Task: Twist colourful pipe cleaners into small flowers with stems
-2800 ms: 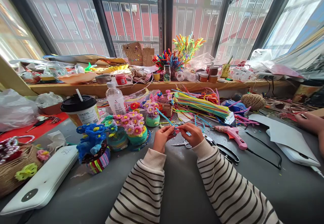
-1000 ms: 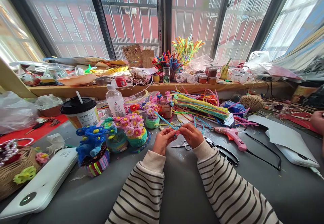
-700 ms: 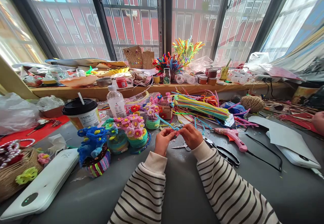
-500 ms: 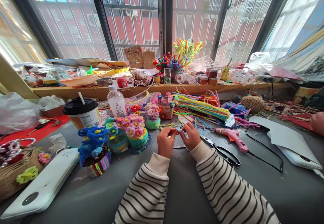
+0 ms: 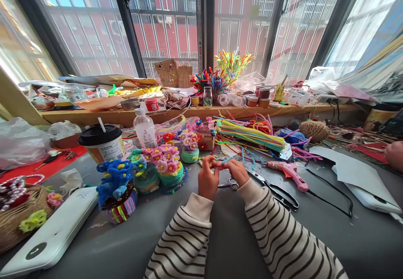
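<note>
Between the fingertips of both hands is a small light-blue fuzzy piece (image 5: 226, 160), partly covered by the fingers. My left hand (image 5: 208, 179) pinches its left end, and my right hand (image 5: 237, 172) pinches it from the right. Just below my fingers lies a small pair of silver scissors (image 5: 232, 183). Large black-handled scissors (image 5: 280, 194) rest right of my right hand, beside a pink glue gun (image 5: 291, 173). Pots of pink fuzzy flowers (image 5: 166, 159) and a striped pot of blue flowers (image 5: 116, 174) stand to the left of my left hand.
Behind my hands lies a bundle of coloured pipe cleaners (image 5: 255, 135). A clear bottle (image 5: 145, 130) and a lidded cup (image 5: 102, 144) stand back left. White devices lie at left (image 5: 59, 228) and right (image 5: 367, 190). Another person's hand (image 5: 394, 155) is at the right edge.
My hands have shifted slightly, with the fingers of my right hand now stretched flatter along the blue piece. More of the blue piece and the small scissors shows.
</note>
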Action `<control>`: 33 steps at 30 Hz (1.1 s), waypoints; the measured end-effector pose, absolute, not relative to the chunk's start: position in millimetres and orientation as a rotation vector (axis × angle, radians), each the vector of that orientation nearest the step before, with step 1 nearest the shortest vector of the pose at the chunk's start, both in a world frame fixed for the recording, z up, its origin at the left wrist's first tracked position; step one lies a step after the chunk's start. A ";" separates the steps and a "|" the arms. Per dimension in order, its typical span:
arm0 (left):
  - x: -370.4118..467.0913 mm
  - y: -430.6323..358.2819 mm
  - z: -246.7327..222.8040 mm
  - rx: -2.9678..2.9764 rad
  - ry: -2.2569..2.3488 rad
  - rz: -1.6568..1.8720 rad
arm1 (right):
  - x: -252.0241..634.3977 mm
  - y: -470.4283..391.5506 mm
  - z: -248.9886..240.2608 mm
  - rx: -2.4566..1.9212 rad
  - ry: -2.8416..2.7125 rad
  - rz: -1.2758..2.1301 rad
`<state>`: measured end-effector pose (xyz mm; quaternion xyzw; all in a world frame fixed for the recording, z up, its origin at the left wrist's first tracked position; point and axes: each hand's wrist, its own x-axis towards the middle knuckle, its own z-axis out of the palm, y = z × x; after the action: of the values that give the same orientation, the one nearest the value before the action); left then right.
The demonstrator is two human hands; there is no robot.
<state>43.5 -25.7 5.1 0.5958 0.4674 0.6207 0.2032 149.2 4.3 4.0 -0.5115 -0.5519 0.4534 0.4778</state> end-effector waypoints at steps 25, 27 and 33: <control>30.5 -14.0 8.0 0.773 1.024 1.363 | 167.7 -0.3 1.4 -0.865 -2.041 -0.290; 31.2 -14.7 8.9 0.771 1.032 1.370 | 168.6 -0.6 1.3 -0.874 -2.045 -0.277; 33.1 -14.2 6.0 0.818 1.054 1.454 | 167.7 -1.1 2.8 -0.876 -2.045 -0.242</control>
<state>33.1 -14.2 6.0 0.3458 0.4454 0.6145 0.5517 167.7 -1.1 2.8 -0.3523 -0.8221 -0.0972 0.4366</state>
